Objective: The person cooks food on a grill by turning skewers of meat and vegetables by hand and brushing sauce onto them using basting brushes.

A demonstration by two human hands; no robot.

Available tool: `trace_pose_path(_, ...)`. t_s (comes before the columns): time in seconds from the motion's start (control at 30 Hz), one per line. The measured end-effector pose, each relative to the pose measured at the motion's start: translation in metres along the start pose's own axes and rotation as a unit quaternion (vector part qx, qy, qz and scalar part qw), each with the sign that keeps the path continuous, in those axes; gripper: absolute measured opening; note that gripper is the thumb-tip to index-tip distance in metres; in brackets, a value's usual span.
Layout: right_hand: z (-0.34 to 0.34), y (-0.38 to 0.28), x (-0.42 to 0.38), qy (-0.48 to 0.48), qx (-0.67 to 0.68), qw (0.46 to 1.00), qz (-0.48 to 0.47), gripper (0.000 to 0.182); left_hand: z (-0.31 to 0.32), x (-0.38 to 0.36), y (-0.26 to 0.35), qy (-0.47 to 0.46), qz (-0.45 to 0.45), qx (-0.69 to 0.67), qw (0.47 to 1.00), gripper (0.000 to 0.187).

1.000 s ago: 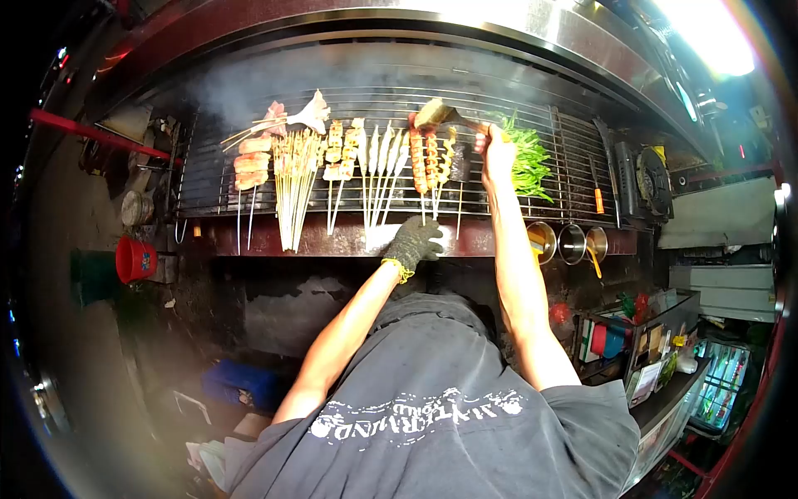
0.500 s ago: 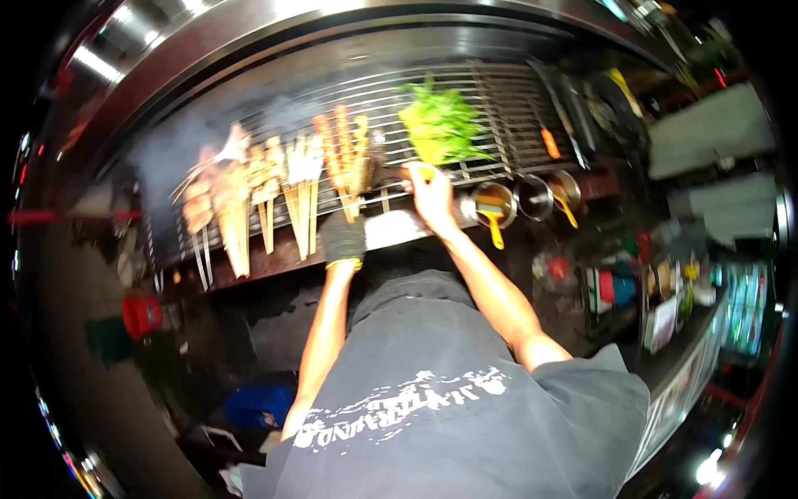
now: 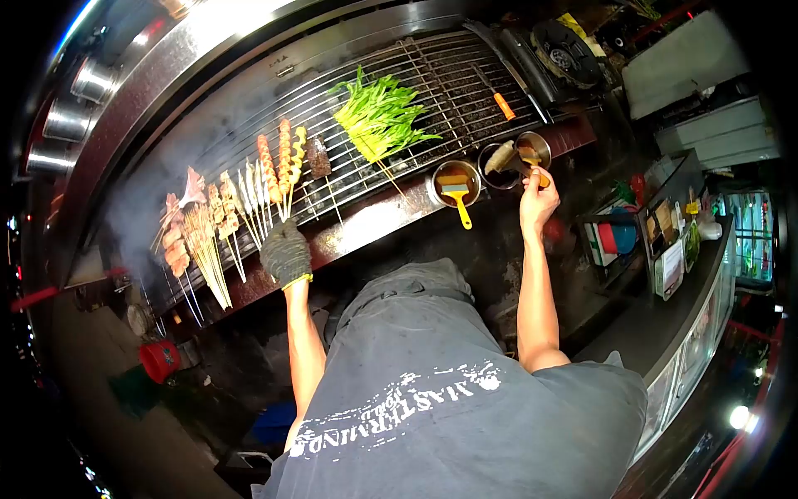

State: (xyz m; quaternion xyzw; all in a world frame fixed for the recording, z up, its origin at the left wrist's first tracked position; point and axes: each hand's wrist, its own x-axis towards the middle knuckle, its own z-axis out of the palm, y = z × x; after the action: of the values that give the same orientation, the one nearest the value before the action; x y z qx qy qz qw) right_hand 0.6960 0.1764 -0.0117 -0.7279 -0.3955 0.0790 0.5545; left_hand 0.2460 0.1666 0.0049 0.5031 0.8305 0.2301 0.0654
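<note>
My left hand [image 3: 287,254], in a dark knitted glove, is closed around the stick ends of a few skewers [image 3: 284,162] with reddish and yellowish pieces. They lie on the grill grate. My right hand [image 3: 539,202], bare, grips a basting brush [image 3: 501,156] whose pale bristles are over the middle metal pot [image 3: 499,178]. Beside it, the right pot [image 3: 544,150] holds brown sauce. In the left pot [image 3: 475,180] rests another brush with a yellow handle [image 3: 462,213]. A dark block-shaped skewer [image 3: 318,158] and a bunch of green leafy stalks [image 3: 382,121] lie on the grate.
More meat skewers [image 3: 204,245] overhang the grill's front ledge [image 3: 374,216] at left, with smoke over them. An orange-handled tool [image 3: 504,106] lies on the grate's right side. Further right are a black burner [image 3: 565,54] and a counter [image 3: 615,341]. A red bucket [image 3: 160,360] stands lower left.
My right hand has moved right with the brush, from beside the greens to the sauce pots. The view has shifted and tilted; my left hand stays at the skewer ends.
</note>
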Motion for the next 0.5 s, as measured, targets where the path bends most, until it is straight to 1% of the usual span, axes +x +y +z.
trace_pose_path(0.03, 0.000, 0.014, 0.000, 0.016, -0.045, 0.999, 0.020, 0.023, 0.003, 0.004, -0.009, 0.008, 0.005, -0.022, 1.000, 0.032)
trace_pose_path(0.07, 0.001, 0.032, 0.000, 0.030, -0.089, 0.995, 0.039, 0.024, 0.005, 0.006, -0.015, 0.030, 0.036, -0.044, 0.998, 0.030)
trace_pose_path(0.1, 0.007, 0.059, -0.001, 0.041, -0.075, 0.995, 0.054, 0.024, 0.006, 0.008, -0.019, 0.052, 0.066, -0.065, 0.994, 0.030)
trace_pose_path(0.13, 0.012, 0.078, -0.002, 0.040, -0.089, 0.993, 0.071, 0.024, 0.006, 0.011, -0.022, 0.053, 0.068, -0.063, 0.994, 0.030)
trace_pose_path(0.17, 0.017, 0.094, -0.004, 0.038, -0.102, 0.990, 0.087, 0.024, 0.005, 0.014, -0.025, -0.024, 0.023, -0.169, 0.985, 0.028)
trace_pose_path(0.2, 0.023, 0.107, -0.006, 0.040, -0.109, 0.987, 0.107, 0.023, 0.004, 0.014, -0.022, -0.106, -0.075, -0.343, 0.930, 0.024)
trace_pose_path(0.23, 0.030, 0.126, -0.008, 0.040, -0.113, 0.985, 0.126, 0.023, 0.004, 0.015, -0.021, -0.149, -0.196, -0.488, 0.837, 0.021)
trace_pose_path(0.27, 0.035, 0.143, -0.008, 0.041, -0.091, 0.984, 0.150, 0.023, 0.006, 0.014, -0.024, -0.231, -0.223, -0.608, 0.726, 0.017)
trace_pose_path(0.3, 0.035, 0.137, -0.008, 0.036, -0.092, 0.983, 0.156, 0.023, 0.009, 0.014, -0.029, -0.303, -0.238, -0.709, 0.591, 0.015)
trace_pose_path(0.33, 0.036, 0.142, -0.006, 0.029, -0.110, 0.983, 0.144, 0.023, 0.018, 0.011, -0.034, -0.347, -0.243, -0.751, 0.507, 0.014)
trace_pose_path(0.37, 0.037, 0.140, -0.003, 0.027, -0.052, 0.984, 0.165, 0.024, 0.028, 0.005, -0.036, -0.387, -0.243, -0.785, 0.418, 0.014)
trace_pose_path(0.4, 0.034, 0.125, -0.002, 0.022, -0.035, 0.987, 0.157, 0.024, 0.038, -0.001, -0.038, -0.424, -0.245, -0.805, 0.333, 0.014)
trace_pose_path(0.43, 0.032, 0.118, 0.000, 0.015, -0.066, 0.987, 0.149, 0.026, 0.047, -0.005, -0.039, -0.460, -0.241, -0.819, 0.245, 0.015)
trace_pose_path(0.47, 0.029, 0.113, 0.003, 0.006, -0.074, 0.989, 0.131, 0.029, 0.054, -0.012, -0.040, -0.433, -0.272, -0.830, 0.221, 0.016)
trace_pose_path(0.5, 0.026, 0.100, 0.004, 0.007, -0.055, 0.989, 0.140, 0.027, 0.063, -0.017, -0.043, -0.407, -0.302, -0.840, 0.193, 0.017)
